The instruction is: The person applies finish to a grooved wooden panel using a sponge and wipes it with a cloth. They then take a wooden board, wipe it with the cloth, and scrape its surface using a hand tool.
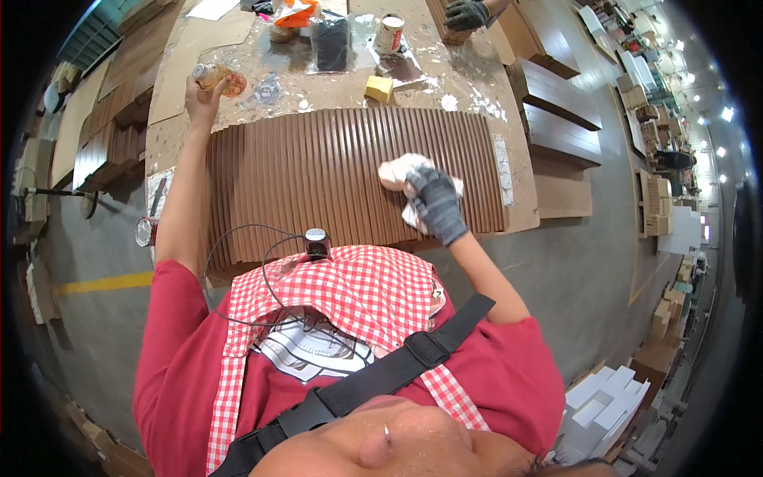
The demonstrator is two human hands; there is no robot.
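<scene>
Two hands are busy over one ribbed brown panel (350, 179) lying flat across the worktable (445, 83). The gloved right hand (435, 203), at about three o'clock on the panel, is closed around a crumpled pale cloth (400, 173) and presses it onto the ridges, fingers curled over the wad, apparently so the cloth can follow the grooves. The bare left hand (203, 94), at ten o'clock off the panel's far corner, is wrapped around a small clear bottle of amber liquid (218, 78), held tilted above the table and away from the wood, seemingly kept ready but clear of the surface being rubbed.

Beyond the panel, at twelve o'clock, lies a yellow sponge block (379, 88), just off the panel's edge. Farther back a round can with a pale label and red band (389, 33) stands upright beside a flat dark pouch in clear wrap (331, 44); an orange-and-white packet (296, 12) sits at the table's far edge. The tabletop itself is speckled with pale dried splashes.

Another person's dark-gloved hand (466, 14) rests at one o'clock on a second brown piece. Stacked brown boards (556, 103) line the floor at two o'clock, and white boxes (604, 397) are heaped at four o'clock. A yellow floor stripe (103, 282) runs at nine o'clock.
</scene>
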